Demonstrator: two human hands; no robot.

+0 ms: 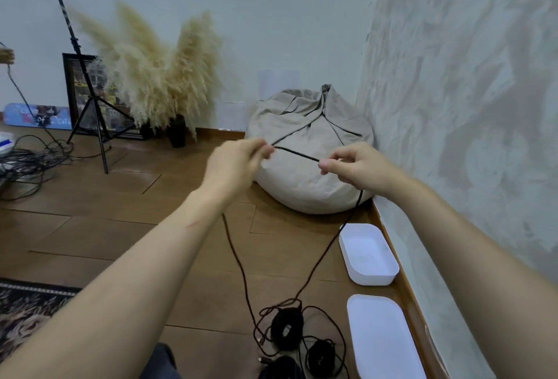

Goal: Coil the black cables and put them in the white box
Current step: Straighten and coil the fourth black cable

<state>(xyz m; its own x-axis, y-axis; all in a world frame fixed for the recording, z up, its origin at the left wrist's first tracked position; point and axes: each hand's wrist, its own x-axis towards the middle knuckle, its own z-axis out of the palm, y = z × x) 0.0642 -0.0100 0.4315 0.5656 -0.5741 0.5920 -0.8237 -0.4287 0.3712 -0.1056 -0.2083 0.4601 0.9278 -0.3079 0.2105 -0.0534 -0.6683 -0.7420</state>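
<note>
Counts on the wooden floor by the wall

Two hands are raised: the left hand [238, 161] and the right hand [356, 167], with one black cable [297, 153] stretched between them, its two strands hanging to the floor. Three coiled black bundles lie below: one ring [287, 328], a second [321, 359], and a third [280, 368] cut by the bottom edge. Two white plastic pieces sit along the wall: one open white box [368, 254] and one flat lid [382, 339]. One beige beanbag [308, 152], one tripod stand [90, 106], one framed picture [78, 82].
</note>
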